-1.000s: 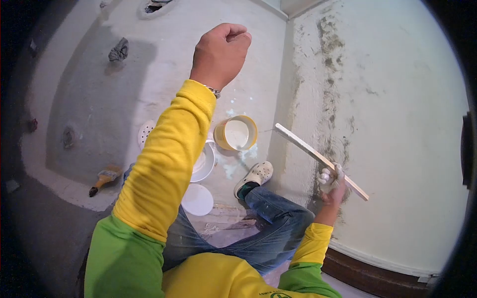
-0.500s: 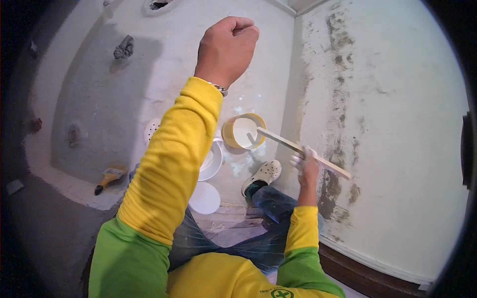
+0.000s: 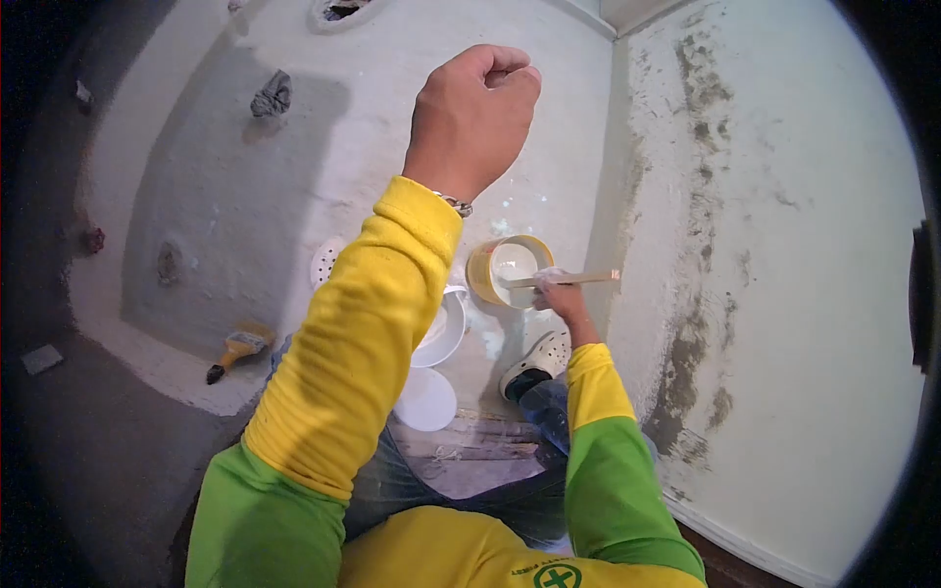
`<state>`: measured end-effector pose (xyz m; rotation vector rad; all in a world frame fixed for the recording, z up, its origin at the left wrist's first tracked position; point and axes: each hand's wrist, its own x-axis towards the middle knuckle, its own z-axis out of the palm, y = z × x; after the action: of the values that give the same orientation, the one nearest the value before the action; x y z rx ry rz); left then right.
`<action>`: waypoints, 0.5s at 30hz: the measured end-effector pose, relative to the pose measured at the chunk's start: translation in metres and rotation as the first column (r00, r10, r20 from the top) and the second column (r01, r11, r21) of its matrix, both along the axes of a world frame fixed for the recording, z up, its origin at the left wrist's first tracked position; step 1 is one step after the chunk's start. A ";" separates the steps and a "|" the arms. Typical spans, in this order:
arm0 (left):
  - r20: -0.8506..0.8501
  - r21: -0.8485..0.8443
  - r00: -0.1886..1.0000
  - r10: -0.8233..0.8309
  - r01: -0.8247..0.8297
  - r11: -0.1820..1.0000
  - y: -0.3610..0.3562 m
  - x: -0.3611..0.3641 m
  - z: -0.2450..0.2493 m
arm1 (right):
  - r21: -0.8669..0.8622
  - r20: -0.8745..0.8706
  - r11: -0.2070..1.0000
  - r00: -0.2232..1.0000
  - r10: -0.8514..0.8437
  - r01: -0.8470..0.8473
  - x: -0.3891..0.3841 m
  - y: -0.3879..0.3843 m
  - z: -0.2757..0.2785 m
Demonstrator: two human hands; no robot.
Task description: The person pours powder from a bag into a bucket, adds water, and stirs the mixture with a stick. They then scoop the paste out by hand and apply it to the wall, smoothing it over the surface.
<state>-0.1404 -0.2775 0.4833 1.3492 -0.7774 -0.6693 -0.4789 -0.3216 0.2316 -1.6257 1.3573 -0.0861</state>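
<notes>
My left hand (image 3: 469, 122) is raised in front of me, its fingers curled into a loose fist. Nothing shows in it. Lower down, my right hand (image 3: 557, 290), with white smears on its fingers, is closed around a flat wooden stick (image 3: 592, 277). One end of the stick dips into whitish liquid in a yellow tub (image 3: 479, 274) on the floor; the other end points right. Beside the tub, a white bucket (image 3: 453, 333) is partly covered by my left sleeve. A round white lid (image 3: 427, 400) lies just in front of the bucket.
A paintbrush (image 3: 240, 345) lies on the floor at left. A grey crumpled lump (image 3: 272, 94) and a dark floor opening (image 3: 345, 10) are farther off. The stained wall (image 3: 701, 176) rises at right. My shoe (image 3: 539, 358) is close to the tub.
My right hand has moved up and left to the tub, bringing the stick nearly level and its tip into the liquid. My left hand stays raised and closed. The view has shifted slightly.
</notes>
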 end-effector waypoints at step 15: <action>-0.036 -0.048 0.999 0.012 -0.014 0.999 -0.005 0.000 -0.005 | 0.172 0.160 0.898 0.888 -0.430 0.404 -0.033 0.010 0.076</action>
<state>-0.1408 -0.2823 0.4782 1.2940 -0.7516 -0.6583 -0.5117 -0.3116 0.3080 -1.1568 1.5050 -0.3933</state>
